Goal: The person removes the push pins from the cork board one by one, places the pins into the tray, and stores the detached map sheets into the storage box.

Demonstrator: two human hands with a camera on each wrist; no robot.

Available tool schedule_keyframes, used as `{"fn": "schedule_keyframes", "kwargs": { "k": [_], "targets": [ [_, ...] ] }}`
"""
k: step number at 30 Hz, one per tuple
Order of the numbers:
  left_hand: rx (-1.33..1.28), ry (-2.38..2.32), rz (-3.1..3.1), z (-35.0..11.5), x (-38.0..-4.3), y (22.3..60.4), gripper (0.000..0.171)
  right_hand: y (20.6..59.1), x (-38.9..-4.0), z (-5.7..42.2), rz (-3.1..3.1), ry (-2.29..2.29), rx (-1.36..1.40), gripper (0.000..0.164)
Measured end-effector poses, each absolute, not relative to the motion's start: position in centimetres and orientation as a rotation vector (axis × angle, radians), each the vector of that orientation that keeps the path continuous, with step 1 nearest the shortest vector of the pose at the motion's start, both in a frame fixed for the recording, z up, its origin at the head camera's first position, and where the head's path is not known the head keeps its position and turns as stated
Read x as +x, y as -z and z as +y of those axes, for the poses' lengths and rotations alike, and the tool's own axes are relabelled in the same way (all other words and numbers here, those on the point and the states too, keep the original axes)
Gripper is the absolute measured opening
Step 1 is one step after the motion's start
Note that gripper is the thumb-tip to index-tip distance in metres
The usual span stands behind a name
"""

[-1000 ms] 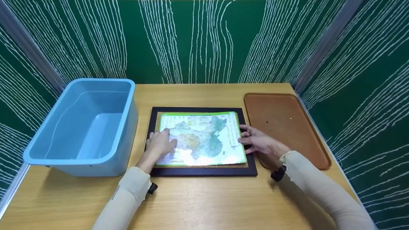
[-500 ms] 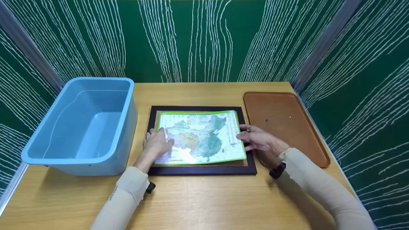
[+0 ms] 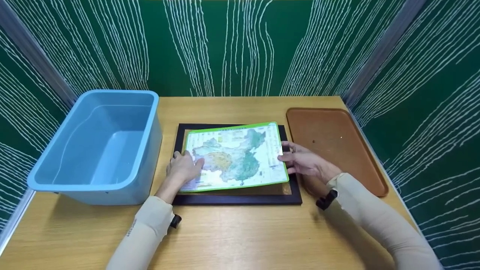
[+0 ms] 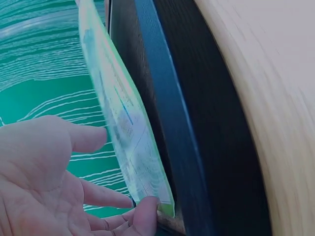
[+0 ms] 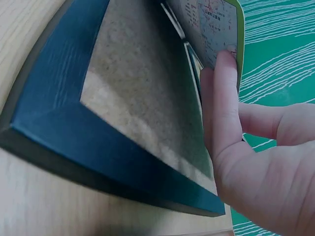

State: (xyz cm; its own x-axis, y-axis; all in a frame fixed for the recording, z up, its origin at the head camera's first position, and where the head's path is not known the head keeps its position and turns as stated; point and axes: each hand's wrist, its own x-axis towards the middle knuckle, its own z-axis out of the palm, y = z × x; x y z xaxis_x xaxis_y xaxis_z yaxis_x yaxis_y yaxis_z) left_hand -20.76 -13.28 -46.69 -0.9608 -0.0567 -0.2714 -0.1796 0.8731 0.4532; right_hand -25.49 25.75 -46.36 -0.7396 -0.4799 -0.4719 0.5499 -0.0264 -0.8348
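A laminated map (image 3: 225, 157) with a green border lies tilted over a dark picture frame (image 3: 240, 200) with a brown board inside. Its right side is raised off the board and its left side stays low. My right hand (image 3: 305, 161) pinches the right edge, thumb on the printed face. Behind the sheet, fingers (image 5: 225, 98) press on its printed back in the right wrist view. At the left edge my left hand (image 3: 183, 167) holds the map, its thumb (image 4: 91, 138) on the face side and its fingers bent at the lower left corner.
A deep blue plastic tub (image 3: 148, 150) stands left of the picture frame. To the right a flat brown tray (image 3: 333, 150) lies on the wooden table (image 3: 240, 236), partly behind my right hand. Green panels (image 3: 247, 48) with white wavy lines enclose the back and sides.
My right hand has raised the map's right side, so the sheet now slants and more brown board shows below it. The left hand has shifted slightly left with the edge.
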Motion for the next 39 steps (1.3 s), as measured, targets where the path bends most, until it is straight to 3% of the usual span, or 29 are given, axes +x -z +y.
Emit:
{"fn": "schedule_keyframes", "kwargs": {
  "k": [18,26,39],
  "targets": [
    [-0.175,-0.871,2.821,-13.5,-20.3,45.9,0.082,42.3,-24.3,27.4,1.456,1.974,-0.049,0.064],
    [-0.143,-0.988,2.815,-13.8,-20.4,45.8,0.073,42.3,-24.2,28.0,1.423,1.983,-0.046,0.065],
    [-0.084,-0.957,2.88,-13.1,-20.0,44.7,0.071,42.2,-24.1,28.5,1.442,1.984,-0.027,0.064]
  ]
}}
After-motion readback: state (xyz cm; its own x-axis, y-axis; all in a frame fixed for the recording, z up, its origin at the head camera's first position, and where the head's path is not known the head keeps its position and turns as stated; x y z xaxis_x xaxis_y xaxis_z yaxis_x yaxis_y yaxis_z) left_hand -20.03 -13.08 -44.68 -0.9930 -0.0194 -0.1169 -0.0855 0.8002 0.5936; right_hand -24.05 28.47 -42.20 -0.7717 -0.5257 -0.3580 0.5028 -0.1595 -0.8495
